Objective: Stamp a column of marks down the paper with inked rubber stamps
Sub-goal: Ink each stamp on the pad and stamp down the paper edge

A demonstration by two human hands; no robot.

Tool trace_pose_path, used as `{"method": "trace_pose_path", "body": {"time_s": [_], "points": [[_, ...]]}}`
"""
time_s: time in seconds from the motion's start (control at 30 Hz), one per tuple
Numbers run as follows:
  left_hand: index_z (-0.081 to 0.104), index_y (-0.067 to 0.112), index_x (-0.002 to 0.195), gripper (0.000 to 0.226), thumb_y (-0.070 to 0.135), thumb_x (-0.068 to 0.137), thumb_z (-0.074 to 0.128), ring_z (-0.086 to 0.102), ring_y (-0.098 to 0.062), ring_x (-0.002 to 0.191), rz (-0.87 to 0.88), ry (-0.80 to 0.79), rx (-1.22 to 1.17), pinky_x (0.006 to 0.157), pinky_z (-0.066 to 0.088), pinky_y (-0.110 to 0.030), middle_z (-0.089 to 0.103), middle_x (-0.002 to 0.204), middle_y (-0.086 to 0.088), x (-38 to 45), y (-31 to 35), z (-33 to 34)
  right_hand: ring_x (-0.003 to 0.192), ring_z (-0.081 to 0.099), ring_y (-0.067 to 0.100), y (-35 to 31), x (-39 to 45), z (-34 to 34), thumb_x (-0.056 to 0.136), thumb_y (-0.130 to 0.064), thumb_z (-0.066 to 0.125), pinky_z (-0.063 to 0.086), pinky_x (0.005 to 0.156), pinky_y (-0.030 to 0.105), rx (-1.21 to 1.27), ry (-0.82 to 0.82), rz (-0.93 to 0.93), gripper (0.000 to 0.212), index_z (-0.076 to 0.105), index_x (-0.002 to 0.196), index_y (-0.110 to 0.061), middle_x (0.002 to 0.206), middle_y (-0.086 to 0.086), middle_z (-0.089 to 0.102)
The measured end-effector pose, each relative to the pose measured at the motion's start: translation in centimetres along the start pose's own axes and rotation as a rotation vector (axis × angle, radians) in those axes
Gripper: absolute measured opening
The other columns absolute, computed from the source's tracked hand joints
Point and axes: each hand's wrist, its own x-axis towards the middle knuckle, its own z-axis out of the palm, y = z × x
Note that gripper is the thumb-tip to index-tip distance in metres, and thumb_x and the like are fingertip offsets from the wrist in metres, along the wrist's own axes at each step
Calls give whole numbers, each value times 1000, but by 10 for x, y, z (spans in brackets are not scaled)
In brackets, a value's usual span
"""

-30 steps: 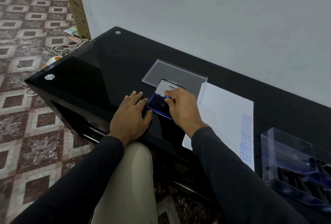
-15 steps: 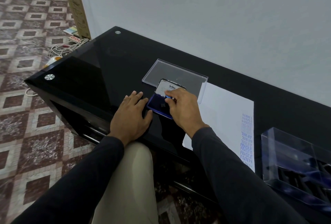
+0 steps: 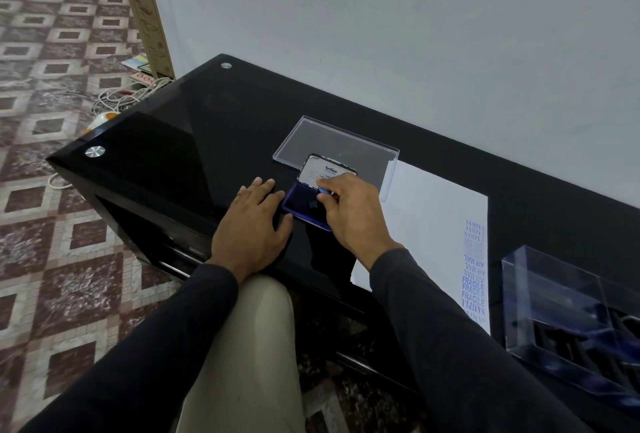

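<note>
A glossy black glass bench (image 3: 194, 141) stands against a pale wall, over a floor of brown-and-cream patterned tiles. Nearest me, my knee in light trousers sits under its edge. My left hand (image 3: 251, 224) lies flat on the glass, fingers spread and relaxed, just left of the one blue ink pad (image 3: 304, 205). My right hand (image 3: 349, 214) curls over the pad, fingertips pinching a small blue-handled rubber stamp (image 3: 323, 191) pressed onto it. To the right lies one white sheet of paper (image 3: 429, 218) with a column of blue marks (image 3: 473, 270) down its right edge, then one clear plastic box (image 3: 568, 308) of stamps. Behind the pad's raised lid (image 3: 325, 173) lies one clear flat plastic cover (image 3: 332, 143).
</note>
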Motion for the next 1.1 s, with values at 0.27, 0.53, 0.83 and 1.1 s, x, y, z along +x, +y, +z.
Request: {"method": "trace_pose_path", "body": {"time_s": [0.27,0.53,0.83,1.1], "points": [[51,16,146,56,46,98,52,29,-25,150,-3,-25,-8,124,16,-40,41,157,-10,1,1,-2,105,62,25,-1,0,3,94,-10,61,49,95,33,-6,-28,0,21,71,112,-7,111,12,69],[44,16,150,60,43,98,55,30,-26,149,14,-22,-80,124,21,-43,39,158,-10,4,15,-12,108,61,21,1,-2,-9,93,-8,64,49,99,30,92,44,84,26,70,118,-9,117,9,68],[53,17,141,52,43,97,57,42,-22,140,134,-36,-134,116,39,-45,47,150,-4,26,86,-9,101,62,18,41,-15,-65,92,-11,65,46,92,20,57,156,168,27,70,119,-12,113,5,68],[48,18,146,54,44,98,55,33,-24,147,261,-137,-162,118,36,-45,43,155,-6,40,157,21,100,62,15,98,-36,-115,93,-16,67,43,92,16,1,189,348,28,69,120,-14,116,2,66]]}}
